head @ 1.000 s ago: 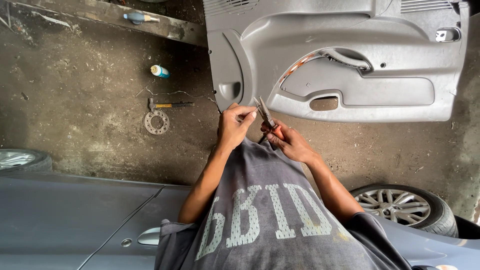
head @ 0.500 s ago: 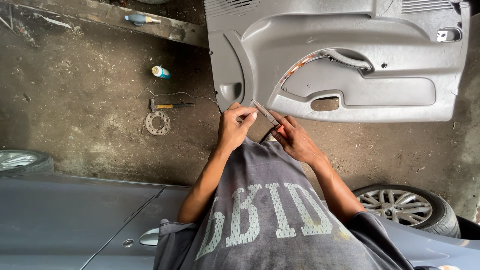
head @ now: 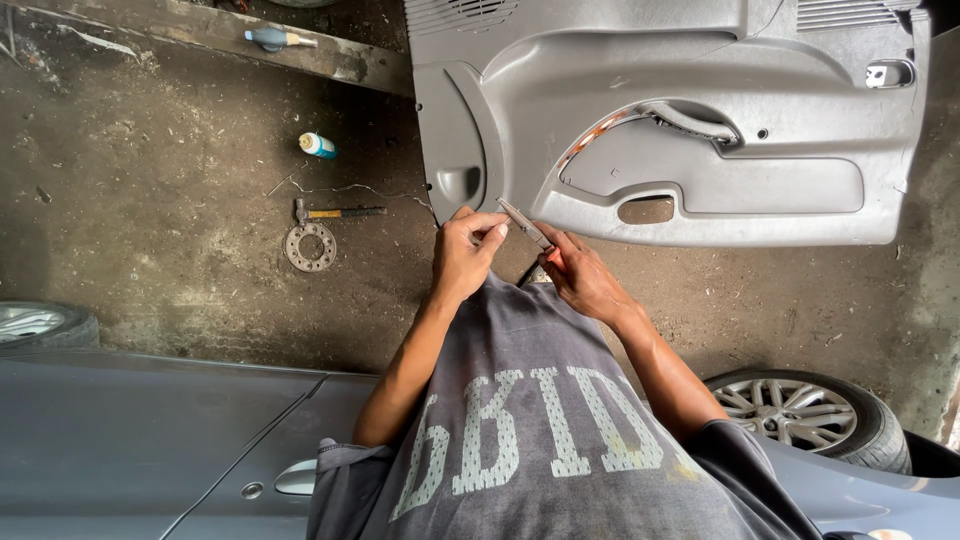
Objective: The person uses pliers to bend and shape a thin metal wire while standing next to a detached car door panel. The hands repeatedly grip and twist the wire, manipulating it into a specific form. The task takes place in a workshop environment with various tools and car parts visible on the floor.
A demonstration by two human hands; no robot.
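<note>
My right hand [head: 585, 280] is shut on a pair of pliers [head: 524, 224] with an orange grip, its metal jaws pointing up and to the left. My left hand [head: 466, 250] pinches at the tip of the jaws with thumb and forefinger; whatever small piece is between them is hidden. Both hands are in front of my grey shirt, just below the lower edge of a grey plastic car door panel [head: 700, 100] that lies on the dirt ground.
A hammer [head: 338, 212], a round metal ring with holes [head: 310, 246] and a small can [head: 318, 145] lie on the ground at left. A grey car body [head: 150, 440] fills the bottom. A wheel [head: 795, 412] is at lower right, a tyre [head: 35, 322] at far left.
Both hands stay at the same spot below the panel. The left fingers have shifted slightly at the pliers' tip.
</note>
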